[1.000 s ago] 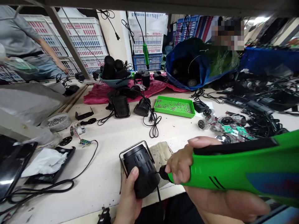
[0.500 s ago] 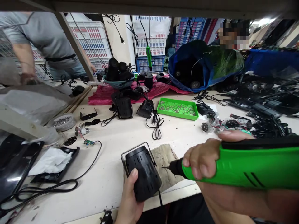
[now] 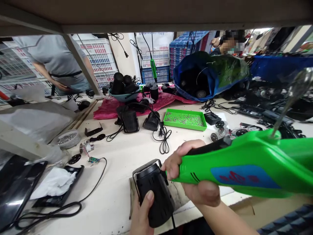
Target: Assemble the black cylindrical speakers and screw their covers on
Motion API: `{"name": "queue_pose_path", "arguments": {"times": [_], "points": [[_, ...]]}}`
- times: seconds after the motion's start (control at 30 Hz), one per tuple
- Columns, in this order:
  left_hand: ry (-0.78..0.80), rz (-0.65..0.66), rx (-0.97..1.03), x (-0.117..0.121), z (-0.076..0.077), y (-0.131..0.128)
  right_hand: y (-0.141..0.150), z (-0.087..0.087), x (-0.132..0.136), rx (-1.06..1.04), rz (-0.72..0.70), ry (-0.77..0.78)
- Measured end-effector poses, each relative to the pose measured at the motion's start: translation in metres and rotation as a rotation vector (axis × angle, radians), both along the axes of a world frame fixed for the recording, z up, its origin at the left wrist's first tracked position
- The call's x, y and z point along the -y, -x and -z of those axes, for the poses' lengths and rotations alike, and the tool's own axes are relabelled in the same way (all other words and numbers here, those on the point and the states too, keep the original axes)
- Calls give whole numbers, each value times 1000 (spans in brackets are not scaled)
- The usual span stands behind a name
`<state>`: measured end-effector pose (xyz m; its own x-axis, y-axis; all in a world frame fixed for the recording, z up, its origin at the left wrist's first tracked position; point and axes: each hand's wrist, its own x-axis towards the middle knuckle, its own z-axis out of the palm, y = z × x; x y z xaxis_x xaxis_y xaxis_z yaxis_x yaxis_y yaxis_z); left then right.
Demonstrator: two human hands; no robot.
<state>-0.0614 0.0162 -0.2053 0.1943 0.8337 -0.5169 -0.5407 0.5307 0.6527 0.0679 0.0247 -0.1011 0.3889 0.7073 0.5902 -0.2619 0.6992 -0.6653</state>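
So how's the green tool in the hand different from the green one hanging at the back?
The held tool lies nearly level, gripped by the right hand; the hanging tool dangles nearly upright.
The held tool looks far bigger, being closer; the hanging tool looks small.
The held tool shows a blue label; on the hanging tool I can't make one out.
Both are mostly bright green.

Left hand (image 3: 144, 213) gripping black housing (image 3: 157, 199) — right hand (image 3: 181, 152) holding green screwdriver (image 3: 234, 166) — tip hidden.
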Motion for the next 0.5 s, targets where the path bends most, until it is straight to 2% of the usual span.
{"name": "queue_pose_path", "arguments": {"times": [0.2,0.5], "points": [[-39,22,-42,2,-1,2,-5,-10,7,-61,61,-11],[2,3,-32,3,4,5,-7,-10,12,-58,62,-17]]}}
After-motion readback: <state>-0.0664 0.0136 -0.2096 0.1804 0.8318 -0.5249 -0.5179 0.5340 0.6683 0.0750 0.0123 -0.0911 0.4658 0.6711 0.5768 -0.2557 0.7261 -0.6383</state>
